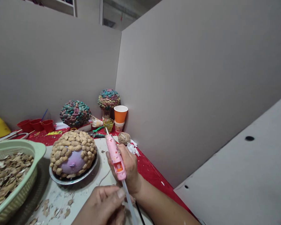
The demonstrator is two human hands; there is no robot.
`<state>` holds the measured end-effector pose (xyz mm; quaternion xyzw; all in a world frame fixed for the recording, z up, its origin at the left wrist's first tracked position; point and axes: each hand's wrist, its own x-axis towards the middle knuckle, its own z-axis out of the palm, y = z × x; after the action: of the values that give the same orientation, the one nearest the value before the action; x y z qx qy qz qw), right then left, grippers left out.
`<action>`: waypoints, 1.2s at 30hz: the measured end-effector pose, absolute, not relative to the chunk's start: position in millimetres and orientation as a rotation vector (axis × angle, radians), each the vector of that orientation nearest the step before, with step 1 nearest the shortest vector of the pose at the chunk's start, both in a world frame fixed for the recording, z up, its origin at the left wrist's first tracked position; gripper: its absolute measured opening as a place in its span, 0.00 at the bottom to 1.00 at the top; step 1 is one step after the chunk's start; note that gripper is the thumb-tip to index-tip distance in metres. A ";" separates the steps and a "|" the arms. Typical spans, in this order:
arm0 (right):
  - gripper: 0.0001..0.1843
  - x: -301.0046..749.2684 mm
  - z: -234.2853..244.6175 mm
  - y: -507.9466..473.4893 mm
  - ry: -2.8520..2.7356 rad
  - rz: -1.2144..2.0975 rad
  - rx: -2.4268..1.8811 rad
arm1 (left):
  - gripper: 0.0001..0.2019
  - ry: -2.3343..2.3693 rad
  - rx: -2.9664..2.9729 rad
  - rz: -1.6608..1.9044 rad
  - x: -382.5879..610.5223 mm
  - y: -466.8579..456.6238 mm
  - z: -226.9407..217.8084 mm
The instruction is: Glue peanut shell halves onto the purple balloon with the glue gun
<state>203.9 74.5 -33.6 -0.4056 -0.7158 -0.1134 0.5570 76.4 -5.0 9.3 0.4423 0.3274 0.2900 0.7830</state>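
At bottom centre the left hand [103, 203] is pinching the glue stick [129, 200], fingers narrowed on it behind the glue gun [115, 156]. Just above, the right hand [130, 168] is gripping the glue gun, nozzle pointing up-frame. Left of it, a shell-covered dome [72, 151] is sitting on a plate [85, 177]. A basket [37, 149] is lying at lower left, and an orange cup [120, 114] is standing farther back.

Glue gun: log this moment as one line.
right hand: grips glue gun | left hand: pinches glue stick | beside: peanut-shell dome on plate

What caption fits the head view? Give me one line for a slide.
Right hand holds a pink glue gun while left hand pinches its glue stick, beside a shell-covered dome.
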 end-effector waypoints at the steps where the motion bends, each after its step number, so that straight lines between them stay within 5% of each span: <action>1: 0.09 203.8 -34.5 75.7 -1.678 -0.281 -0.966 | 0.28 0.708 0.988 0.606 77.1 -6.3 5.7; 36: 0.09 199.5 -41.2 77.9 -1.552 -0.263 -1.109 | 0.24 0.677 0.863 0.751 93.9 -2.7 -12.0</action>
<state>199.5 77.9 -41.2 -0.4727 -0.6615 -0.1121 0.5713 93.9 -2.7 -12.0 0.4006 0.3139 0.3487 0.7870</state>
